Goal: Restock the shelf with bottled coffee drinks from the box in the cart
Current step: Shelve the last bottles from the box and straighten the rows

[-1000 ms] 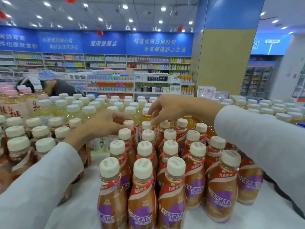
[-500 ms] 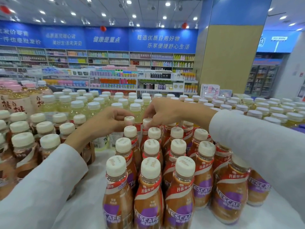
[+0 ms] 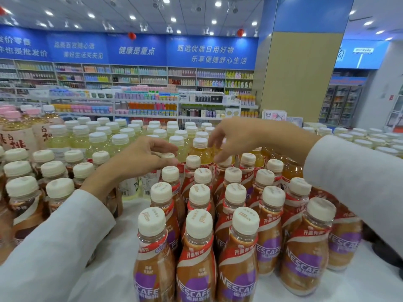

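Nearest my camera, a block of Nescafé coffee bottles [image 3: 196, 258] stands upright in tight rows on the white shelf top [image 3: 359, 284], cream caps up, purple and caramel labels facing me. White sleeves come in from both lower corners. To the left stands a darker group of brown bottles [image 3: 21, 205], also cream-capped, set apart from the coffee block by a strip of bare shelf.

Farther in, my left hand [image 3: 139, 158] reaches over the back of the coffee rows, fingers curled together with the tips closed around the cream cap [image 3: 168, 155] of the rearmost bottle in the left column. My right hand [image 3: 237, 136] hovers just beside it, fingers loosely spread and hanging down; the lowest fingertip rests on the cap of a back-row bottle [image 3: 225, 162], but I cannot tell whether it grips.

Behind the hands stand pale yellow drinks [image 3: 98, 144] with white caps, and pink-capped peach bottles [image 3: 13, 131] at far left. Beyond, store shelving [image 3: 152, 101] runs under a blue banner [image 3: 209, 54].
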